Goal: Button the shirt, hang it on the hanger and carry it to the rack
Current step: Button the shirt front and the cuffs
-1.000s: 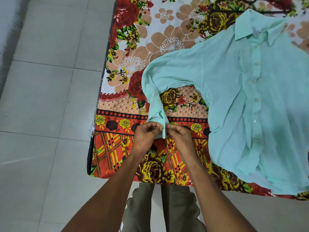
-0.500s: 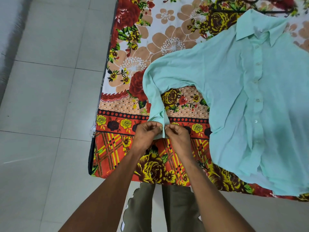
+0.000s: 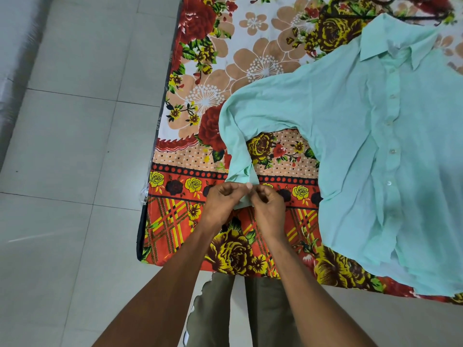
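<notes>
Shirt (image 3: 350, 136): mint green, front up on a floral bedsheet (image 3: 250, 58), right edge cut off. Its cuff (image 3: 241, 180), partly hidden, is pinched by left hand (image 3: 223, 204) and right hand (image 3: 269, 209). Dark hanger (image 3: 390, 10) beyond collar, barely visible. Grey tiled floor (image 3: 75, 146).

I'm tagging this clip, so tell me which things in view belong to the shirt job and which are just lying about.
Job in hand:
- mint shirt, its cuff pinched by the left hand and right hand
- dark hanger beyond the collar

Lying about:
- floral bedsheet
- tiled floor
</notes>
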